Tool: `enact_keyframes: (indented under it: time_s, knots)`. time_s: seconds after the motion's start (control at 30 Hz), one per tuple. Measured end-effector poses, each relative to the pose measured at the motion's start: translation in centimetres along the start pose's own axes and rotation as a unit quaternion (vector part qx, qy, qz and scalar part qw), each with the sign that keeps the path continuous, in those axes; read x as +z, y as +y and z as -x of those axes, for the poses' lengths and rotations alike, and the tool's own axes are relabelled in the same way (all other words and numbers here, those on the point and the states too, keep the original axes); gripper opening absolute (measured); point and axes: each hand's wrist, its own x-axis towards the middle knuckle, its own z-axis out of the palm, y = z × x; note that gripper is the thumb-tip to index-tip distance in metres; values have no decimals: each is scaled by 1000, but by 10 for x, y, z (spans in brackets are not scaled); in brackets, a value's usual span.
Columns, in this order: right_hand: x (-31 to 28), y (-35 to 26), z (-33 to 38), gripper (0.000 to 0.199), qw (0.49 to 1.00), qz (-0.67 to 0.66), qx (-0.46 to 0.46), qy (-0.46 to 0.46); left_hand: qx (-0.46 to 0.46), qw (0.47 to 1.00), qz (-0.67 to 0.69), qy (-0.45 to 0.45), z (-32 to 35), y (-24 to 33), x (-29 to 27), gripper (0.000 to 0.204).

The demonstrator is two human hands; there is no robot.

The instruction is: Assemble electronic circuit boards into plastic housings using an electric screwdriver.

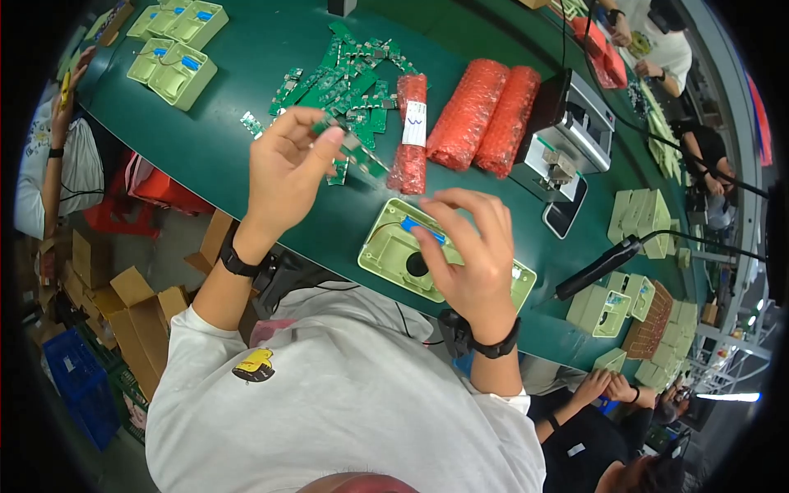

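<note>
Between the thumb and fingers of my left hand is a green circuit board, slightly blurred and held up off the table. My right hand is above a pale green plastic housing, its thumb and fingers apart with nothing seen between them. Inside that housing lie a blue cylindrical battery with thin wires and a round black part. My right hand hides part of the housing. Beyond my left hand spreads a loose heap of green circuit boards.
Red bubble-wrap rolls lie past the housing, beside a black-and-silver machine. A black electric screwdriver hangs on a cable at right. More pale green housings stand far left and right. Co-workers sit around the green table.
</note>
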Motion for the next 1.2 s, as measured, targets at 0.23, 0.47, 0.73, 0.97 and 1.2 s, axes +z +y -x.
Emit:
enact_keyframes:
  time_s: [0.23,0.47,0.73,0.97,1.2]
  knots:
    - [10,8,6,31,998,-14,-36,-41,-161,977,84,-112,12,1,5,24]
    - [13,1,24,25,997,59,-15,-37,-256,947,120,-152,36,7,38,20]
    - [5,27,59,12,983,126,107,-82,141,941,-231,-205,34,0,34,26]
    - [30,34,62,6,977,173,64,-103,199,862,-326,-333,47,-25,21,28]
    - [37,24,66,5,975,188,98,-72,188,865,-320,-337,50,-25,21,29]
